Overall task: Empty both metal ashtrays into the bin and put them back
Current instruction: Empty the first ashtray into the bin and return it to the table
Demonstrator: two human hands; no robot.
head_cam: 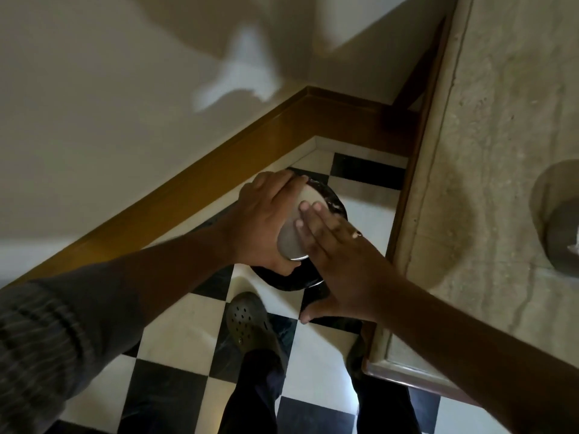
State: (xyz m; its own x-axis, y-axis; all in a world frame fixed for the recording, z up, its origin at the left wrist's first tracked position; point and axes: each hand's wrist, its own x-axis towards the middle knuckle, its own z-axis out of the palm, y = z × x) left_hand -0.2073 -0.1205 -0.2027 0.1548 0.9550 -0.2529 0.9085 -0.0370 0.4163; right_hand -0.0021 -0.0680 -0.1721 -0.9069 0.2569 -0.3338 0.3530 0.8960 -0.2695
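A round metal ashtray [289, 239] is turned upside down over a black round bin [335, 202] that stands on the checkered floor in the corner. My left hand [263, 220] grips the ashtray around its rim from the left. My right hand [338, 255] lies flat with its fingers spread on the ashtray's upturned bottom. The bin's opening is mostly hidden under the ashtray and both hands. A second metal ashtray [560, 220] sits on the stone table top at the right edge of the view, partly cut off.
A stone-topped table [488, 151] with a wooden edge runs along the right, close to the bin. A wall with a wooden skirting board [219, 170] runs along the left. My feet, one in a perforated clog [250, 324], stand on the black-and-white tiles just before the bin.
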